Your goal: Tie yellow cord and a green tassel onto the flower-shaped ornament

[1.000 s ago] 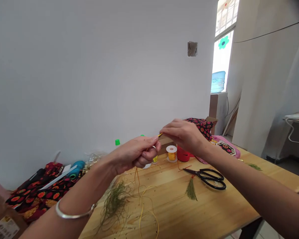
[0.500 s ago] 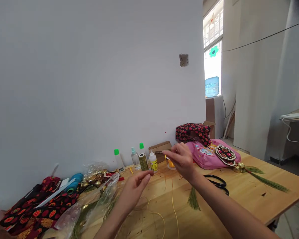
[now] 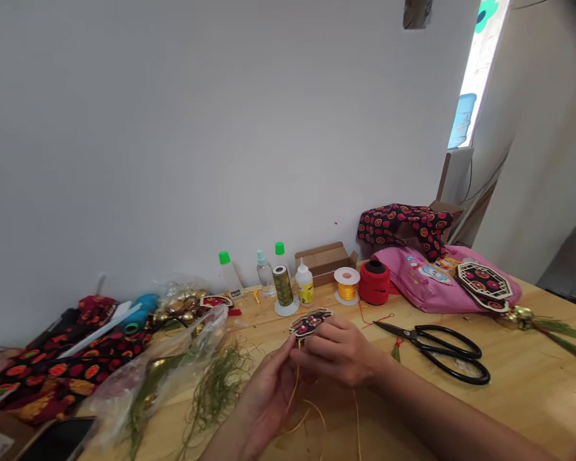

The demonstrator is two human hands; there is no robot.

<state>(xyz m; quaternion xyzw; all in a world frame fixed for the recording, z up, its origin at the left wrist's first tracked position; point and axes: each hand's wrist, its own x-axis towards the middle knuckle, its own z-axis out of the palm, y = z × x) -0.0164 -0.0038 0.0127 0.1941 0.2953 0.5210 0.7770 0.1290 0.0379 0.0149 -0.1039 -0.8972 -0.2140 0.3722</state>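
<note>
Both hands meet low over the wooden table (image 3: pixel 523 390). My right hand (image 3: pixel 338 352) is closed on a small dark patterned ornament (image 3: pixel 311 321) with red dots. Fingers of my left hand (image 3: pixel 271 390) are pinched against the ornament's lower edge and on a yellow cord (image 3: pixel 297 416) that trails down onto the table. Loose green fibres (image 3: pixel 216 390) lie just left of my hands.
Black scissors (image 3: pixel 441 352) lie right of my hands. Behind stand a gold thread spool (image 3: pixel 283 288), glue bottle (image 3: pixel 305 285), yellow spool (image 3: pixel 347 286), red spool (image 3: pixel 375 282) and cardboard box (image 3: pixel 324 259). Pink bag (image 3: pixel 422 285) at right; patterned cloth (image 3: pixel 38 371) and plastic bags (image 3: pixel 173 365) at left.
My hands came down from chest height and apart to together near the table. The right hand now holds the patterned ornament. The view has tilted downward and shifted.
</note>
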